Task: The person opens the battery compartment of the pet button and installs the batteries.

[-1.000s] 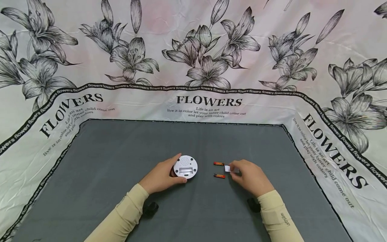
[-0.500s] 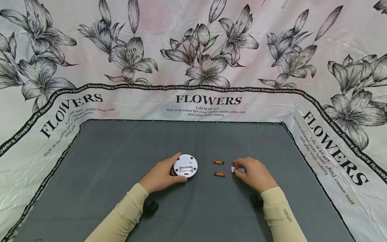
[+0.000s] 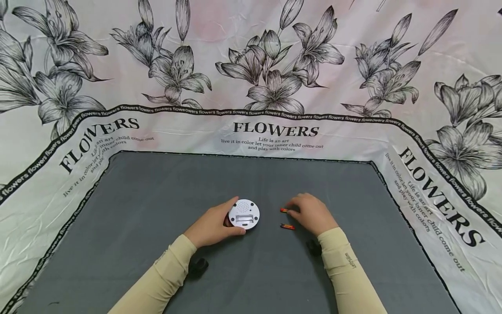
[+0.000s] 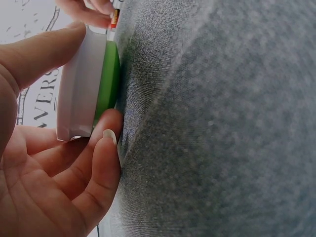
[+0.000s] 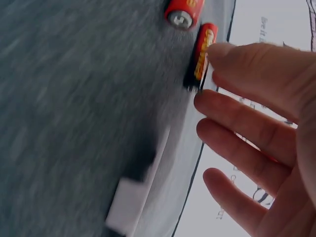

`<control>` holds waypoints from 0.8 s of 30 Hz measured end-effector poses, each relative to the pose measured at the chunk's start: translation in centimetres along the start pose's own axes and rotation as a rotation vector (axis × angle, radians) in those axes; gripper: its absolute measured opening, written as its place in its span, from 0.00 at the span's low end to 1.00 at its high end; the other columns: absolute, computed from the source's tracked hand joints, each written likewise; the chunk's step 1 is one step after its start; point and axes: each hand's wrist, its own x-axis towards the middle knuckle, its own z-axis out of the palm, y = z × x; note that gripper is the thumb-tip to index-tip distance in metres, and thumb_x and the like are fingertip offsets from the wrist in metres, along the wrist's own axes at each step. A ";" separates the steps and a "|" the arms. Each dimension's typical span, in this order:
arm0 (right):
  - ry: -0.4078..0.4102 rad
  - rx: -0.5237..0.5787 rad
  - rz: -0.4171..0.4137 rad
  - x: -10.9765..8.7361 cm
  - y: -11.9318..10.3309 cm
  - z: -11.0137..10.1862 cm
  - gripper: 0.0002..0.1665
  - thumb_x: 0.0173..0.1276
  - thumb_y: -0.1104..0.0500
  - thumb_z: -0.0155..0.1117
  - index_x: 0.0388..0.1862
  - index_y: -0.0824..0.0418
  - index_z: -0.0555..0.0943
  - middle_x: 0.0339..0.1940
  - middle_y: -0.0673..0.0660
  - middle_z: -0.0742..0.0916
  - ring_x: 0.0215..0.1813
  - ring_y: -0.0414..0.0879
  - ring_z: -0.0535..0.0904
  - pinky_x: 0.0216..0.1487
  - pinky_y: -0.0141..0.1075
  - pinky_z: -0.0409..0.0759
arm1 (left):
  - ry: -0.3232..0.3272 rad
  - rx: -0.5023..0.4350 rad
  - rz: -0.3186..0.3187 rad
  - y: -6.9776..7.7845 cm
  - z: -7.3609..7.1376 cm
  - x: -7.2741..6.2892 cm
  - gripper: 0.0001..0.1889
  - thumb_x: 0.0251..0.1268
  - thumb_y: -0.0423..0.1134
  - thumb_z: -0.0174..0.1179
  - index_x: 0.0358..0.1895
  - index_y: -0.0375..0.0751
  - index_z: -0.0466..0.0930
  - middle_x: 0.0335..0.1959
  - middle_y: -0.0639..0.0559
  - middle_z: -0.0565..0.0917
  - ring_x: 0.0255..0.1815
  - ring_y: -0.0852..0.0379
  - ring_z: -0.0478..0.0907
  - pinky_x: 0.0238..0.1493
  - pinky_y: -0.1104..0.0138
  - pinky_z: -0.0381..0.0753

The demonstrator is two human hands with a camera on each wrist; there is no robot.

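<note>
My left hand grips a round white device by its rim, thumb at the near side. Its underside faces up, showing small holes, dark feet and an uncovered battery compartment. In the left wrist view a green layer shows on the device's side nearest the cloth. My right hand is at the farther red-and-black battery, its thumb and a finger close by with no firm grip visible. The nearer battery lies apart on the cloth. In the right wrist view a small white piece lies below the hand.
Dark grey cloth covers the work area, bordered by a white printed band. Behind it hangs flower-patterned fabric. A dark wrist-worn object sits under the left wrist, another under the right.
My right hand let go of the small white piece and moved left to the farther battery. The left hand keeps its grip on the device. The head view shifted slightly.
</note>
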 end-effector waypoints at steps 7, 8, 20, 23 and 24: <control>-0.007 -0.038 -0.003 0.3 -0.5 0.4 0.04 0.66 0.61 0.82 0.37 0.54 0.93 0.34 0.49 0.87 0.41 0.48 0.84 0.44 0.46 0.85 | -0.015 -0.013 -0.006 0.0 0.3 0.1 0.53 0.67 0.59 0.76 0.89 0.50 0.56 0.74 0.54 0.79 0.54 0.61 0.78 0.61 0.58 0.76; -0.008 -0.042 -0.001 0.2 -0.5 0.3 0.04 0.66 0.61 0.82 0.37 0.54 0.93 0.34 0.49 0.87 0.41 0.48 0.84 0.44 0.46 0.85 | -0.015 -0.017 -0.005 0.0 0.3 0.1 0.53 0.67 0.59 0.76 0.89 0.51 0.56 0.74 0.54 0.79 0.54 0.62 0.78 0.61 0.58 0.76; 0.084 -0.052 -0.126 1.0 -4.5 -1.2 0.05 0.65 0.62 0.83 0.37 0.53 0.93 0.33 0.48 0.85 0.38 0.44 0.81 0.40 0.41 0.83 | -0.009 -0.008 -0.006 0.0 -0.2 0.3 0.53 0.66 0.58 0.76 0.89 0.50 0.56 0.80 0.52 0.75 0.63 0.58 0.78 0.67 0.56 0.77; 0.103 -0.052 -0.182 1.2 -6.3 -1.3 0.07 0.65 0.62 0.83 0.39 0.52 0.93 0.35 0.47 0.87 0.39 0.44 0.81 0.41 0.40 0.83 | -0.014 -0.007 -0.012 0.0 -0.2 0.3 0.53 0.66 0.58 0.76 0.89 0.49 0.57 0.81 0.51 0.74 0.67 0.56 0.78 0.69 0.54 0.77; 0.106 -0.052 -0.197 1.3 -6.9 -1.3 0.07 0.65 0.62 0.83 0.39 0.52 0.94 0.35 0.47 0.87 0.39 0.43 0.81 0.41 0.39 0.83 | -0.017 -0.009 -0.011 0.0 -0.1 0.2 0.53 0.66 0.58 0.76 0.89 0.49 0.57 0.81 0.51 0.74 0.68 0.56 0.78 0.70 0.53 0.77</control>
